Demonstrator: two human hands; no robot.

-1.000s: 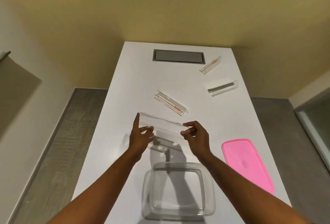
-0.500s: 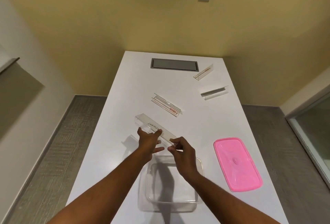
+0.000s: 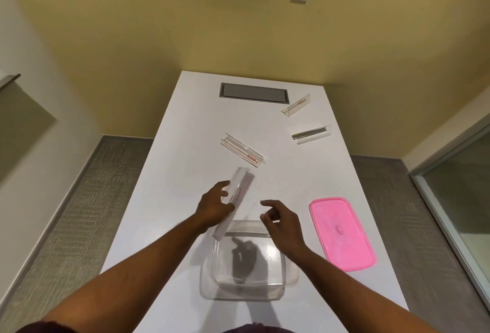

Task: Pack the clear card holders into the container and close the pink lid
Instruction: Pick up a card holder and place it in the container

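The left hand point(image 3: 213, 206) grips a clear holder point(image 3: 236, 197), its near end over the container point(image 3: 249, 261) rim. The right hand point(image 3: 282, 222) hovers open, holding nothing. Three holders point(image 3: 242, 149) lie farther up the tabletop point(image 3: 185, 147); the pink lid point(image 3: 342, 233) lies right of the container.

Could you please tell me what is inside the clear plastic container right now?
The clear rectangular plastic container holds no card holder yet; only hand shadows show on its floor. The right forearm covers its far right corner. The left hand holds one clear holder above its rim.

Office — white table point(image 3: 185, 131), cable hatch point(image 3: 253, 93)
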